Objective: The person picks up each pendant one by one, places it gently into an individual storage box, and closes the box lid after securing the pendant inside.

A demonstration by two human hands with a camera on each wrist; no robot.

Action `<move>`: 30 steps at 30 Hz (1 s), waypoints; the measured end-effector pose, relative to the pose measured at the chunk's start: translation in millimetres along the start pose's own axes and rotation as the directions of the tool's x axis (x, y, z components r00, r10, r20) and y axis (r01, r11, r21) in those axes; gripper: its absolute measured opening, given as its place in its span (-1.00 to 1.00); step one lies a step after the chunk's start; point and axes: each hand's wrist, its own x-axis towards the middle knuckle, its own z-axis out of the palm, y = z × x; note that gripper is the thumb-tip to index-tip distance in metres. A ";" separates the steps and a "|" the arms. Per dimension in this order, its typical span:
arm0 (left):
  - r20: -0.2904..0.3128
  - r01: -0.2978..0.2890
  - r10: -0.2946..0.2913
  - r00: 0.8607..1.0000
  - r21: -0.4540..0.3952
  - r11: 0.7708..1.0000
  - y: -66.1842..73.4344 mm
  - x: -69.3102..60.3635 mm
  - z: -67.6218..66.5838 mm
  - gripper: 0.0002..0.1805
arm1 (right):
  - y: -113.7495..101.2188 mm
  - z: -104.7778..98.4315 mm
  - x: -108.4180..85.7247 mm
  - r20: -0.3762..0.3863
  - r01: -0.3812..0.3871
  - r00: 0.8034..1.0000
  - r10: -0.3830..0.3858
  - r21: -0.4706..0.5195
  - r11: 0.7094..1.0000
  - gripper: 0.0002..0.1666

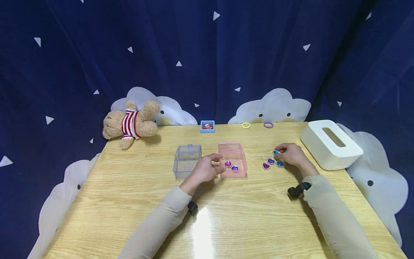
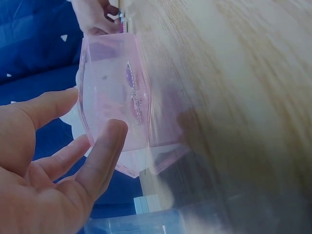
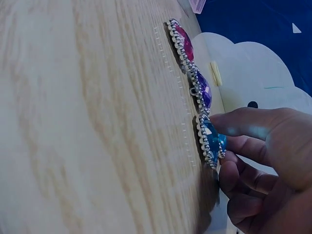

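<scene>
Two gems [image 1: 228, 164] lie in the open pink box [image 1: 237, 174]. Our left hand [image 1: 205, 168] curves loosely beside it, empty, maybe to steady it. Our right hand [image 1: 292, 154] has its grip pinched on a blue gem [image 1: 276, 152] by three other gems [image 1: 271, 161]; fingers [image 3: 253, 147] hide part, so we can't tell if it's off the table [image 1: 258, 216].

A navy curtain [image 1: 194, 39] carries white triangles [image 1: 216, 15] and clouds [image 1: 273, 104]. The table [image 1: 129, 194] has yellowish wood grain. One box [image 1: 233, 175] is pink, another box [image 1: 181, 175] bluish grey. The gems [image 1: 279, 164] are blue, purple and deep pink with silvery rims [image 3: 201, 139]. The bear [image 1: 147, 128] is tan, its shirt [image 1: 130, 124] striped red and white. The tissue box [image 1: 326, 154] is white, the hair ties [image 1: 246, 127] yellow and purple, the sleeves [image 1: 334, 216] beige.
</scene>
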 end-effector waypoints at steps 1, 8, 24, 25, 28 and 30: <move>0.000 0.001 -0.001 1.000 -0.002 1.000 -0.1 0.2 0.1 -0.45 | -0.2 -0.2 -0.4 0.002 -0.002 1.000 0.002 0.000 1.000 -0.54; 0.006 0.004 -0.004 1.000 -0.008 1.000 0.0 0.6 0.3 -0.45 | -1.4 -1.6 -1.4 0.010 0.000 1.000 0.000 0.014 1.000 -0.53; 0.006 -0.013 0.013 1.000 -0.011 1.000 0.6 0.0 -1.3 -0.45 | -31.4 -14.2 -7.3 0.022 0.074 0.997 -0.076 0.068 0.995 -0.55; 0.005 -0.012 0.012 1.000 -0.012 1.000 0.5 0.1 -1.3 -0.45 | -34.8 -14.7 -7.8 0.018 0.089 0.996 -0.091 0.074 0.993 -0.57; 0.002 -0.006 0.006 1.000 -0.011 1.000 0.5 0.1 -1.4 -0.47 | -46.7 -16.2 -10.0 0.015 0.121 0.992 -0.123 0.093 0.988 -0.59; 0.001 -0.005 0.005 1.000 -0.006 1.000 0.2 0.3 -1.3 -0.48 | -54.7 -17.3 -12.5 0.024 0.133 0.990 -0.137 0.104 0.986 -0.59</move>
